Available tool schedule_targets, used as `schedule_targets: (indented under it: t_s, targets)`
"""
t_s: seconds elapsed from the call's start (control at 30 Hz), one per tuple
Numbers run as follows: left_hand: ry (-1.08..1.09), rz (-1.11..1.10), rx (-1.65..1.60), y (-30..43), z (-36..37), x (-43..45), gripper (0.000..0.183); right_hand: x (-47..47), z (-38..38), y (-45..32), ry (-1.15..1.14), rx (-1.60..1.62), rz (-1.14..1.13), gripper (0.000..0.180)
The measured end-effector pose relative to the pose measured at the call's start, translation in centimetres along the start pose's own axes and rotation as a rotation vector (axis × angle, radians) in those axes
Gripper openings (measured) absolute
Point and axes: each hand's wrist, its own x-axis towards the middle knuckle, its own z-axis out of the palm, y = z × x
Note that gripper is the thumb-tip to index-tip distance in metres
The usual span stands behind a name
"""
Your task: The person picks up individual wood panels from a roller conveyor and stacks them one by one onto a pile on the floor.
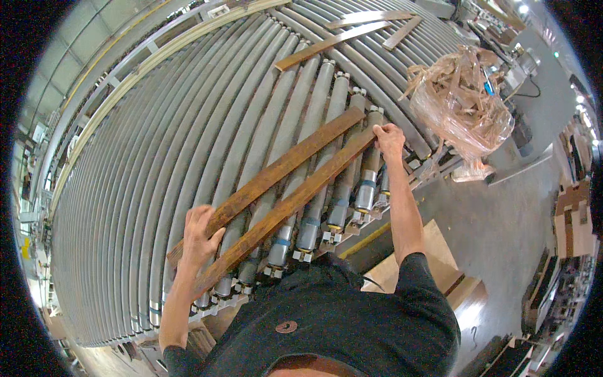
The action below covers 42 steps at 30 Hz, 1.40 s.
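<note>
Two long brown boards lie slantwise, side by side with a gap, over the grey rollers of a roller conveyor (pixel 207 141). My right hand (pixel 390 139) pinches the upper right end of the nearer board (pixel 292 207) between thumb and fingers. Around the lower left part of the farther board (pixel 287 169) is my left hand (pixel 200 235), fingers over its far edge and thumb on the near side. The nearer board's lower left end passes behind my left forearm.
Several more strips, one a long brown-edged strip (pixel 330 45), rest on the rollers at the top. A clear bag of crumpled plastic wrap (pixel 461 103) stands at the right beside the conveyor. Cardboard (pixel 438 254) lies below on the floor at my right; stacked boxes (pixel 572 226) stand farther right.
</note>
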Motion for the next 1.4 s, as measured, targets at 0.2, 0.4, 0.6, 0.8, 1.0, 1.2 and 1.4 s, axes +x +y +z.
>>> schedule_targets:
  t_s: [0.2, 0.4, 0.6, 0.8, 1.0, 1.2, 1.4]
  targets:
    - [-0.223, 0.126, 0.187, -3.9, 2.2, 3.8, 0.050, 1.0, 1.1, -2.2, 0.003, -0.209, -0.062, 0.037]
    - [-0.287, 0.163, -0.029, -5.7, 0.0, 3.6, 0.042, 0.8, 1.4, -3.5, 0.026, -0.235, -0.135, 0.038]
    - [-0.203, 0.075, 0.088, -3.0, 2.2, 4.3, 0.074, 2.7, 2.2, -3.2, -0.033, -0.345, -0.111, 0.041]
    - [-0.329, 0.141, 0.049, -5.1, 2.2, 7.2, 0.054, 3.2, 2.4, -1.8, -0.044, -0.234, -0.068, 0.042]
    - [-0.667, -0.031, -0.295, -2.9, -2.3, 5.4, 0.039, 2.3, 2.9, -2.3, -0.050, -0.112, -0.061, 0.038]
    - [-0.443, -0.220, -0.494, -1.8, 0.7, -1.0, 0.045, -0.3, 2.8, -5.6, -0.064, 0.137, 0.064, 0.048]
    - [-0.219, -0.029, -0.125, 2.8, 3.0, 0.0, 0.059, 1.5, 2.3, -2.6, 0.013, 0.026, -0.030, 0.043]
